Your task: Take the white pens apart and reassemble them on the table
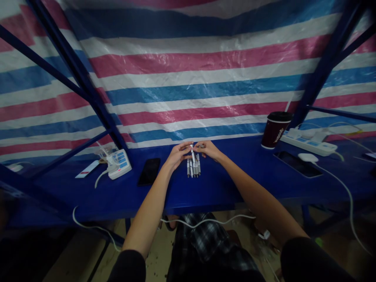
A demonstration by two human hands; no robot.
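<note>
Now a white pen (193, 157) is pinched by the left hand (176, 156), twelve o'clock of the lined-up pens (191, 169), while fingers of the right hand (209, 149) are bunched at its three o'clock, their grip unclear, handling seemingly under way and steady fingertips called for next.

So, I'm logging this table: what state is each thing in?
Pen: raised, between left hand and right hand
Row of pens: side by side on table
Cup: upright, lidded, straw in
Left power strip: plugs in, red light on
Right power strip: plugs in
Left phone: flat, screen dark
Right phone: flat, screen dark, white charger at edge
Far-left device: screen apparently lit
</note>
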